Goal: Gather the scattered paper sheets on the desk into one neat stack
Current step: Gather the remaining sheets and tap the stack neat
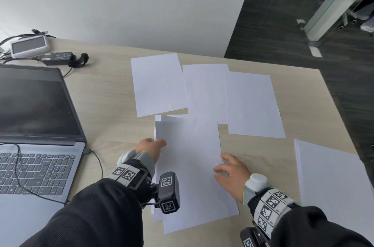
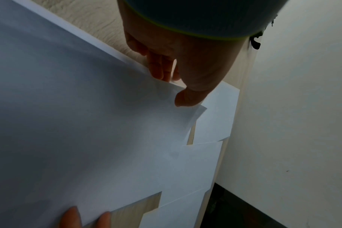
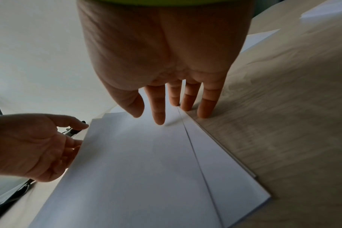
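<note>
Both hands are working a loose pile of sheets (image 1: 190, 165) lying near the front edge of the desk (image 1: 113, 92), roughly at its middle. Left hand (image 1: 150, 148) is pinching the pile's left edge: thumb (image 2: 187, 98) on top of the upper sheet, fingers (image 2: 160, 67) curled underneath it, so that edge is lifting slightly off the wood. Right hand (image 1: 232, 173) is lying flat with fingers (image 3: 158, 111) straight and slightly spread; index and thumb are hanging over the paper, the outer fingertips are touching the desk just beside the pile's right edge. Sheets in the pile are sitting fanned, edges not aligned, with a lower sheet sticking out on the right side.

Three more sheets are lying toward the far edge: far-left sheet (image 1: 157, 84), middle sheet (image 1: 204, 90) and far-right sheet (image 1: 253, 105), the middle one tucked under both neighbours and under the pile's far end. One separate sheet (image 1: 332, 182) is sitting at the right edge, well apart from the pile.

Open laptop (image 1: 36, 129) is occupying the left side; power adapter (image 1: 57, 58) and small white device (image 1: 30, 46) are sitting near the far-left corner.
</note>
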A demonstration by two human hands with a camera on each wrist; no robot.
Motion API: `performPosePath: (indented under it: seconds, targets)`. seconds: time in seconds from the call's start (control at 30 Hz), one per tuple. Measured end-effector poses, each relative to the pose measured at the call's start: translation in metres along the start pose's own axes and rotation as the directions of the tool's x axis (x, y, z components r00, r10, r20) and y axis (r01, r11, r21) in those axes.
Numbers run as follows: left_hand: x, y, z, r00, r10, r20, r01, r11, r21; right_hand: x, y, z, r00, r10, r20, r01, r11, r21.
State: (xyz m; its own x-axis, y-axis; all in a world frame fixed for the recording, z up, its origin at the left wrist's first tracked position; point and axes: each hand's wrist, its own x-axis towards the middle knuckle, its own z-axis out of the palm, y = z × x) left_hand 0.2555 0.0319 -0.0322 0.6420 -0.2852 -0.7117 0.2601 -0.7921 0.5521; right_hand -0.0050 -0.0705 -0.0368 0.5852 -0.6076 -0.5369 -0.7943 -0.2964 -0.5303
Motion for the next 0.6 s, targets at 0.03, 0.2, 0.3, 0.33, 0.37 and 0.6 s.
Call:
performPosePath:
  seconds: [0.03, 0.2, 0.3, 0.33, 0.37, 0.6]
  targets:
    - [0.0, 0.001, -0.001, 1.0, 0.009, 0.002, -0.009, 1.0, 0.025, 0.001, 0.001, 0.001, 1.0, -0.008, -0.004, 0.008, 1.0, 0.007]
    - [-0.005, 0.0, 0.004, 1.0, 0.0, 0.004, -0.001, 0.984, 0.179, 0.0, 0.002, 0.001, 1.0, -0.014, -0.002, 0.014, 1.0, 0.016]
    - [-0.012, 0.001, 0.01, 0.999, 0.015, -0.036, -0.006, 0.971, 0.241, 0.0, 0.001, -0.002, 1.0, -0.011, -0.01, 0.011, 1.0, 0.022]
    - [-0.013, 0.001, 0.013, 0.999, 0.004, -0.04, 0.004, 0.982, 0.188, 0.0, 0.0, -0.002, 1.0, -0.008, -0.008, 0.008, 1.0, 0.024]
    - [-0.016, 0.002, 0.014, 0.999, 0.003, -0.049, 0.003, 0.992, 0.123, -0.001, -0.002, -0.003, 1.0, -0.006, -0.004, 0.006, 1.0, 0.026]
    - [-0.013, -0.003, 0.009, 0.998, -0.025, 0.054, 0.031, 0.992, -0.122, -0.002, -0.003, -0.004, 1.0, -0.01, 0.001, 0.01, 0.999, 0.037]
